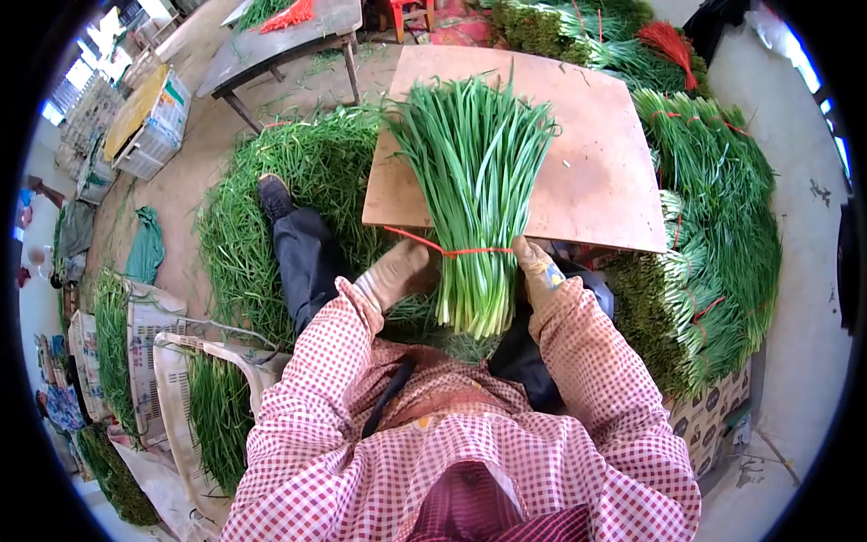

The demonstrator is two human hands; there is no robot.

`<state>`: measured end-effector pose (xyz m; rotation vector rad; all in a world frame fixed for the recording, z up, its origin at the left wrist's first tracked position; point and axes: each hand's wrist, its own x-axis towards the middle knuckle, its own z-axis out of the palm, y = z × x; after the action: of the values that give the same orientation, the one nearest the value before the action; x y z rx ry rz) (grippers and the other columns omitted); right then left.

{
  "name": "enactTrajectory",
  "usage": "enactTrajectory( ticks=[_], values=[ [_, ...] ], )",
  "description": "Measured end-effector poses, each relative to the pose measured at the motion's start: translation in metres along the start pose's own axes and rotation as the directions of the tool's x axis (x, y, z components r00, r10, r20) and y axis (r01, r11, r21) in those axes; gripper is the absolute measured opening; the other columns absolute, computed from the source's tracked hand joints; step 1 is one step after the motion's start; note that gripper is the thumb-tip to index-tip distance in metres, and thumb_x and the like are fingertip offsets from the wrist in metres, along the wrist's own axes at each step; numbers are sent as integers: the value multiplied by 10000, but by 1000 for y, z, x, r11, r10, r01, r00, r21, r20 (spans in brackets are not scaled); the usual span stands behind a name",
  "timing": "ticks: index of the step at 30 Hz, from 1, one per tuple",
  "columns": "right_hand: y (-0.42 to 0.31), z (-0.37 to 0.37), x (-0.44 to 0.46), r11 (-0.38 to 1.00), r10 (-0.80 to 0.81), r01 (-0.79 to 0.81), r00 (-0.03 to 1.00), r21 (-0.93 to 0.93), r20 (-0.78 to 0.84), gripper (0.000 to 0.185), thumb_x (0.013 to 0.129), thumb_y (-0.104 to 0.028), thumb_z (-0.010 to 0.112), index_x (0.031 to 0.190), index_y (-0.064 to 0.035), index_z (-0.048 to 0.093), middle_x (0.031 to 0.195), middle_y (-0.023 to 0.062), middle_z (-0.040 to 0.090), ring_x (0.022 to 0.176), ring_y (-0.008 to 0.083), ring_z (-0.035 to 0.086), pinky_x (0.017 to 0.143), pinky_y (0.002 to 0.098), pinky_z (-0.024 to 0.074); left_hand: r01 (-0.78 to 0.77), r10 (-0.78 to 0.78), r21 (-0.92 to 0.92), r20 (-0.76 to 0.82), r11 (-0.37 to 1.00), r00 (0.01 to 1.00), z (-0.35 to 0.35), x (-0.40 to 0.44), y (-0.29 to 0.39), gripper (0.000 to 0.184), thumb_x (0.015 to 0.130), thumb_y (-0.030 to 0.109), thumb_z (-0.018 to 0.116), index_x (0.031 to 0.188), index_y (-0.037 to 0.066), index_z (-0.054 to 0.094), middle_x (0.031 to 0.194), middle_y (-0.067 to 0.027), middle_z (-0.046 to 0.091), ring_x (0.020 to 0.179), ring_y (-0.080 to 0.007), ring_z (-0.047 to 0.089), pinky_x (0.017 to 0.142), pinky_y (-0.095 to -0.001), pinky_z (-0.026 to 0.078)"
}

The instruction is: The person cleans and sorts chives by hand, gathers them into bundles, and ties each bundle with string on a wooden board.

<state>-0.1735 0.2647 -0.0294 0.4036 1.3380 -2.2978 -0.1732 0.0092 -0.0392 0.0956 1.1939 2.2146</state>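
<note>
A bundle of garlic chives (479,172) lies on a tan board (596,163), its pale cut ends hanging over the near edge. A thin red tie (474,250) crosses the bundle near those ends, with a loose length sticking out to the left. My left hand (395,271), in a soiled light glove, is closed at the tie's left side, fingers partly hidden. My right hand (540,269), gloved as well, is closed at the bundle's right side, its thumb against the tie where it meets the stems. Its other fingers are hidden.
Loose chives (271,226) are heaped around my left leg. Tied bundles (713,208) are stacked at the right, with red ties (666,50) behind. Crates of greens (217,415) stand at the lower left. A grey table (289,41) stands at the back left.
</note>
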Motion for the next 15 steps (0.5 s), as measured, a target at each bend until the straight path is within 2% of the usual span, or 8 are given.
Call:
enactTrajectory(
  ticks=[1, 4, 6, 8, 9, 12, 14, 15],
  values=[
    [-3, 2, 5, 997, 56, -57, 998, 50, 4, 804, 736, -423, 805, 1307, 17, 448, 1168, 143, 617, 981, 260, 641, 852, 397, 538, 7, -10, -32, -89, 999, 996, 0, 3, 6, 922, 721, 642, 700, 1358, 29, 437, 1340, -79, 519, 1234, -236, 486, 1050, -409, 378],
    [-11, 39, -6, 997, 56, -58, 998, 47, 33, 750, 747, -411, 798, 1301, -23, 475, 1148, 113, 632, 957, 261, 648, 841, 417, 547, 94, -107, -110, -120, 989, 987, 44, 10, 39, 925, 698, 639, 720, 1350, 43, 447, 1325, -85, 534, 1203, -248, 510, 1036, -413, 395],
    [-7, 42, -9, 998, -35, 42, 990, -52, 136, 715, 748, -353, 815, 1300, -39, 486, 1148, 89, 639, 991, 217, 632, 870, 361, 518, 25, -43, -168, -105, 985, 994, 47, 17, 19, 923, 675, 611, 762, 1339, 44, 461, 1310, -81, 542, 1181, -234, 509, 1012, -397, 409],
    [32, 21, 10, 917, -284, 313, 948, -248, 146, 749, 729, -350, 833, 1300, -20, 476, 1154, 88, 634, 1021, 189, 611, 891, 334, 493, -104, 134, 154, -196, 983, 972, 51, 14, 1, 860, 708, 548, 779, 1329, 42, 468, 1276, -79, 555, 1152, -212, 519, 989, -375, 418],
    [28, 27, -4, 905, -297, 329, 942, -268, 154, 767, 717, -353, 842, 1296, -12, 472, 1150, 89, 633, 1027, 182, 605, 898, 333, 486, -44, 94, 176, -289, 983, 953, 51, 9, -4, 832, 719, 496, 795, 1328, 36, 463, 1244, -67, 566, 1106, -191, 538, 963, -344, 432],
    [25, 36, -21, 911, -333, 380, 907, -160, 259, 936, 651, -394, 878, 1350, 0, 395, 1224, 92, 583, 1113, 188, 559, 958, 343, 449, -223, 235, 91, -148, 970, 961, 67, -15, 5, 763, 690, 298, 861, 1295, 26, 485, 1178, -62, 608, 1044, -167, 592, 941, -316, 465],
    [-1, 45, -29, 920, -315, 381, 860, -95, 401, 1038, 607, -410, 896, 1384, 2, 344, 1286, 103, 533, 1176, 200, 517, 987, 357, 430, -295, 312, 139, -118, 945, 943, 73, -18, 23, 753, 668, 270, 877, 1279, 34, 505, 1174, -49, 616, 1039, -168, 600, 937, -331, 471],
    [-23, 56, -31, 865, -402, 490, 805, -107, 437, 1067, 591, -417, 901, 1390, 3, 333, 1296, 107, 523, 1188, 209, 508, 994, 368, 429, -321, 336, 189, -57, 928, 940, 77, -16, 36, 780, 659, 284, 877, 1295, 43, 495, 1189, -48, 608, 1063, -181, 586, 949, -338, 458]
  ],
)
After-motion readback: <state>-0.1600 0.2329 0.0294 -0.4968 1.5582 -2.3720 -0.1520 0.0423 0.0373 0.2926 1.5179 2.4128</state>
